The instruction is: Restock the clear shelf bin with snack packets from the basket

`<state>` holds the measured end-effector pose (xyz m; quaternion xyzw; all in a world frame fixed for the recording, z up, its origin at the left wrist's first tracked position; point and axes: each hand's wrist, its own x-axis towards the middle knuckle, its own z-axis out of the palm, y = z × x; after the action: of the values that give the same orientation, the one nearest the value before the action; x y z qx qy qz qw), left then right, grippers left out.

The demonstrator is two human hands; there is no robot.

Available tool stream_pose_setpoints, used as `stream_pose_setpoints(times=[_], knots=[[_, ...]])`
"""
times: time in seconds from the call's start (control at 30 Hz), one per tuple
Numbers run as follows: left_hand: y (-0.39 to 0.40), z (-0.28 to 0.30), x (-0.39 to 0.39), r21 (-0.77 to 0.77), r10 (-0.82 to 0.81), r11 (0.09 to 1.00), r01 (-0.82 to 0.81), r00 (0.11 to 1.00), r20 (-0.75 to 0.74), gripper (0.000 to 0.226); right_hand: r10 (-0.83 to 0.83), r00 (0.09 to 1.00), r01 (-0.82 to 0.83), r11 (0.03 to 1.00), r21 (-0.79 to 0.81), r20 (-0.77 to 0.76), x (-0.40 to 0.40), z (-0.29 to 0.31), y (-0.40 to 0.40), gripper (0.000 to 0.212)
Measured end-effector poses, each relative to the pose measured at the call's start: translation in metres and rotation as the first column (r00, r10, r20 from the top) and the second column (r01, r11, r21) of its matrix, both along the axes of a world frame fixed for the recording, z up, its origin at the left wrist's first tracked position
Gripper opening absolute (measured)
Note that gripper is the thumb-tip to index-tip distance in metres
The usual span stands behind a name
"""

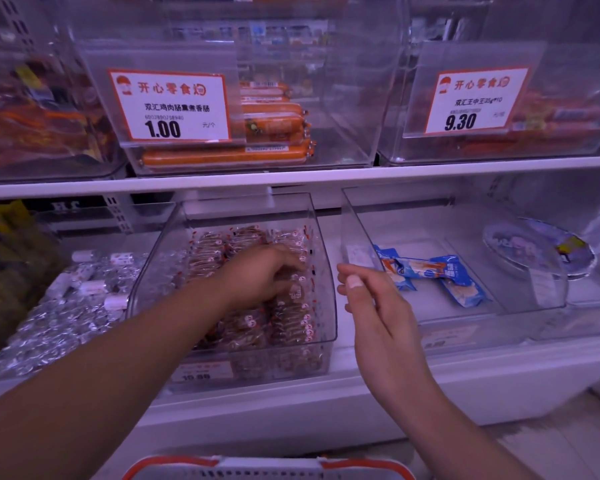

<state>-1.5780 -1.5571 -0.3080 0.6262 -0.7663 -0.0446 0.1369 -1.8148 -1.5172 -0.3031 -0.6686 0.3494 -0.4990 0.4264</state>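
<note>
Two hands work above the basket [267, 467], whose rim shows nearest me. My left hand [267, 271] is down inside the clear bin [323, 271] beyond it, grip curled onto the brown snack packets [291, 313]; my right hand [368, 299] hovers just right of the bin, fingers loosely spread, holding nothing. I judge a careless pull could spill packets over the bin's low front. Farther up, the white shelf [291, 178] carries sausages [274, 126].

two hands [267, 275], two price signs [172, 107], three blue packets [430, 271], one basket [267, 467]
</note>
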Motion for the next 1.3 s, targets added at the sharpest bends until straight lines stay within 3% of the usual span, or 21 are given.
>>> stream_pose_setpoints(times=[0.17,0.37,0.43,0.57,0.63,0.73,0.97,1.07,1.13,1.3], knots=[[0.006,-0.010,-0.008,-0.053,0.049,0.998,-0.045,0.996,0.070,0.025,-0.009,1.000,0.009,1.000,-0.007,-0.013,0.000,-0.001,0.002,0.034],[0.014,-0.011,-0.006,-0.087,0.044,0.996,-0.037,0.996,0.075,0.044,-0.001,1.000,0.001,1.000,-0.004,-0.028,-0.001,-0.001,0.003,0.027],[0.020,-0.004,-0.003,-0.133,0.058,0.989,-0.059,0.998,-0.006,0.047,-0.001,1.000,0.000,1.000,-0.005,-0.026,0.000,-0.001,0.004,0.027],[0.042,0.001,0.020,-0.319,0.310,0.891,-0.322,0.946,-0.092,0.030,0.009,1.000,-0.009,1.000,0.009,-0.023,-0.001,0.001,0.004,0.030],[0.054,-0.003,0.030,-0.270,0.474,0.852,-0.448,0.880,0.033,0.024,0.013,0.999,-0.013,1.000,0.011,-0.030,0.000,0.001,0.004,0.030],[0.058,-0.013,0.032,-0.170,0.488,0.871,-0.462,0.856,0.174,0.026,0.014,0.998,-0.015,1.000,-0.010,-0.053,0.002,0.001,0.007,0.030],[0.033,-0.007,0.034,-0.259,0.554,0.803,-0.537,0.833,-0.010,0.020,-0.004,0.997,0.002,1.000,-0.022,-0.073,0.004,-0.001,0.009,0.031],[0.024,-0.001,0.038,-0.175,0.448,0.885,-0.431,0.891,0.073,0.035,-0.002,0.997,0.000,1.000,-0.021,-0.072,0.005,-0.001,0.008,0.029],[0.020,0.003,0.040,-0.118,0.368,0.929,-0.351,0.910,0.191,0.026,0.002,0.998,-0.003,1.000,-0.020,-0.065,0.005,0.000,0.007,0.028],[0.032,0.015,0.055,-0.232,0.450,0.890,-0.392,0.833,0.322,0.016,0.004,0.998,-0.006,1.000,-0.029,-0.057,0.004,0.001,0.006,0.029]])
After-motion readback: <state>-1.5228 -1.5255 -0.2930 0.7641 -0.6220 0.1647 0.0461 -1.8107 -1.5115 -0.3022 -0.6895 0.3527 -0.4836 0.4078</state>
